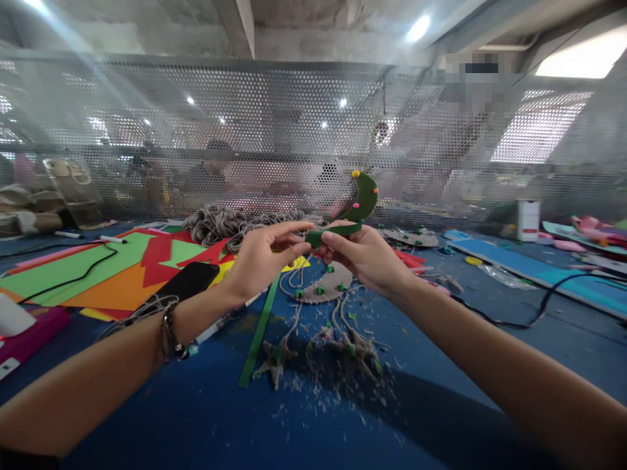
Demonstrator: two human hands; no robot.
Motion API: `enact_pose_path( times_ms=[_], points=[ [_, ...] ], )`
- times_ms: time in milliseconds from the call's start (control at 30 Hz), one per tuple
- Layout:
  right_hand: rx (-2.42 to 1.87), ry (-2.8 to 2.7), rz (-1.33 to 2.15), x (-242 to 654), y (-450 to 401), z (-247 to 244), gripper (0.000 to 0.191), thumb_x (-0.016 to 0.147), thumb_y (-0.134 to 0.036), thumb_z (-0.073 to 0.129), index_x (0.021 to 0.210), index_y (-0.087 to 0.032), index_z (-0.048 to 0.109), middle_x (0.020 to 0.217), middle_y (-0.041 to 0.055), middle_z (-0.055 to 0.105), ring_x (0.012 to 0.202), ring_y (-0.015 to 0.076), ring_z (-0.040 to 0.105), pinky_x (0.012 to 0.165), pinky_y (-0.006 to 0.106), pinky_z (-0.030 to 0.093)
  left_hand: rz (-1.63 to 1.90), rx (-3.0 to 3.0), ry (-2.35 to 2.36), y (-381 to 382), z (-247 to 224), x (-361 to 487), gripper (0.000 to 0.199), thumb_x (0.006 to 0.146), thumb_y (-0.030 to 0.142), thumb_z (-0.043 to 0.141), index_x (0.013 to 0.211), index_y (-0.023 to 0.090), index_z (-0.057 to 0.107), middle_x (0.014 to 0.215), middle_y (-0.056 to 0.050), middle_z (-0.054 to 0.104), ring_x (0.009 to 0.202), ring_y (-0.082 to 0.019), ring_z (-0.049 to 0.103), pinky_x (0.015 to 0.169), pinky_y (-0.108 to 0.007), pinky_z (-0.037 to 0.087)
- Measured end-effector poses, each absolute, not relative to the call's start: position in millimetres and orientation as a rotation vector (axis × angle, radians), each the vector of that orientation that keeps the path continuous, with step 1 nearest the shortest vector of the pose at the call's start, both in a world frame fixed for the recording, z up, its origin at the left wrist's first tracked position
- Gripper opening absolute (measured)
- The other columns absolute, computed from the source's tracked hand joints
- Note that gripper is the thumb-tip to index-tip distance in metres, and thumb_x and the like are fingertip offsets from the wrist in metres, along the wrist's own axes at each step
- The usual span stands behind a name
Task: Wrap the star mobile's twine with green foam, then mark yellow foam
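A short dark green felt strip (343,230) is pinched between the thumb and fingers of my right hand (360,256). The strip's left end lies at the fingertips of my left hand (267,256), whose thumb and fingers close around it. Below my hands a grey crescent (329,284) with small green pieces rests on the blue table. Cords run from it to grey stars (275,363) with green bits on them. A long green strip (259,333) lies to their left.
Coloured felt sheets (122,264), a black phone (189,279) and grey cord bundles (215,225) lie at the left and back. A green crescent (367,199) hangs before the perforated screen. Black cable (533,320) and a blue board (529,261) are at the right.
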State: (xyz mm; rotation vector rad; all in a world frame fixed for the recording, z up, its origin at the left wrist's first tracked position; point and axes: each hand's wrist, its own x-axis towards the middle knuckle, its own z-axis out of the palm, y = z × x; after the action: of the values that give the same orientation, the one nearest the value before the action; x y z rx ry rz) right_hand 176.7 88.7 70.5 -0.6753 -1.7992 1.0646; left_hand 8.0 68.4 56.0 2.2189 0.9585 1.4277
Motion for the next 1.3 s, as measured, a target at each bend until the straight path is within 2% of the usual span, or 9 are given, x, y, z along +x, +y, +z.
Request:
enact_pose_path(
  times_ms=[67,167,300,400,700,867,967,1133,1300],
  points=[
    [-0.696,-1.879,0.927,178,89,72,0.017,0.070,-0.032,0.057,0.066,-0.016,0.054,0.061,-0.0016,0.053,0.054,0.0076,0.050,0.055,0.024,0.043,1.351,2.064,0.910,71,58,8,0.024,0.076,0.027,0.053,0.095,0.015,0.060,0.073,-0.004,0.066,0.061,-0.012,0.058,0.052,-0.022,0.047],
    [-0.738,-1.997,0.661,180,89,72,0.013,0.072,-0.028,0.054,0.069,-0.017,0.057,0.062,-0.0010,0.054,0.056,0.0083,0.051,0.057,0.024,0.043,1.288,1.950,0.912,75,60,7,0.016,0.075,0.022,0.053,0.085,0.013,0.062,0.073,-0.005,0.066,0.063,-0.012,0.059,0.056,-0.023,0.048],
    [-0.712,-2.091,0.426,182,89,73,0.012,0.075,-0.025,0.052,0.077,-0.017,0.059,0.069,0.0003,0.057,0.061,0.0090,0.052,0.058,0.024,0.042,1.317,1.835,0.867,76,58,8,0.018,0.077,0.021,0.050,0.090,0.015,0.061,0.079,-0.005,0.066,0.071,-0.012,0.060,0.069,-0.025,0.049],
    [-0.693,-2.121,0.327,183,89,76,0.009,0.074,-0.024,0.053,0.074,-0.017,0.060,0.069,0.0002,0.057,0.064,0.0092,0.052,0.059,0.023,0.041,1.337,1.821,0.858,74,58,10,0.020,0.077,0.026,0.051,0.090,0.015,0.061,0.083,-0.005,0.066,0.077,-0.013,0.060,0.071,-0.025,0.049],
    [-0.753,-2.149,0.346,181,91,70,0.011,0.070,-0.026,0.057,0.068,-0.015,0.055,0.065,-0.0004,0.054,0.061,0.0087,0.048,0.056,0.023,0.039,1.369,1.989,0.826,72,49,16,0.022,0.074,0.020,0.055,0.094,0.012,0.058,0.093,-0.008,0.061,0.084,-0.016,0.058,0.076,-0.030,0.048],
    [-0.749,-2.054,0.505,178,90,69,0.016,0.068,-0.027,0.060,0.072,-0.016,0.050,0.066,-0.0015,0.051,0.059,0.0078,0.048,0.054,0.021,0.040,1.436,2.030,0.777,76,43,18,0.030,0.074,0.012,0.052,0.103,0.014,0.051,0.095,-0.006,0.058,0.089,-0.014,0.055,0.080,-0.027,0.046],
    [-0.734,-2.067,0.565,178,90,69,0.015,0.069,-0.027,0.058,0.074,-0.015,0.051,0.065,-0.0014,0.052,0.057,0.0073,0.048,0.053,0.021,0.041,1.459,2.020,0.798,76,43,18,0.036,0.072,0.009,0.053,0.106,0.016,0.047,0.089,-0.004,0.058,0.087,-0.014,0.055,0.077,-0.025,0.046],
    [-0.774,-2.082,0.533,179,91,70,0.016,0.073,-0.027,0.053,0.064,-0.015,0.051,0.057,-0.0020,0.051,0.054,0.0071,0.048,0.053,0.022,0.040,1.469,1.942,0.833,76,46,18,0.032,0.070,0.011,0.055,0.100,0.015,0.048,0.081,-0.002,0.056,0.080,-0.012,0.055,0.072,-0.024,0.046],
    [-0.762,-2.055,0.616,178,90,70,0.016,0.075,-0.025,0.049,0.063,-0.015,0.049,0.057,-0.0022,0.052,0.054,0.0069,0.050,0.054,0.022,0.041,1.410,1.736,0.933,79,44,17,0.021,0.069,0.025,0.060,0.085,0.012,0.055,0.075,-0.003,0.058,0.071,-0.011,0.055,0.068,-0.026,0.045]
  ],
)
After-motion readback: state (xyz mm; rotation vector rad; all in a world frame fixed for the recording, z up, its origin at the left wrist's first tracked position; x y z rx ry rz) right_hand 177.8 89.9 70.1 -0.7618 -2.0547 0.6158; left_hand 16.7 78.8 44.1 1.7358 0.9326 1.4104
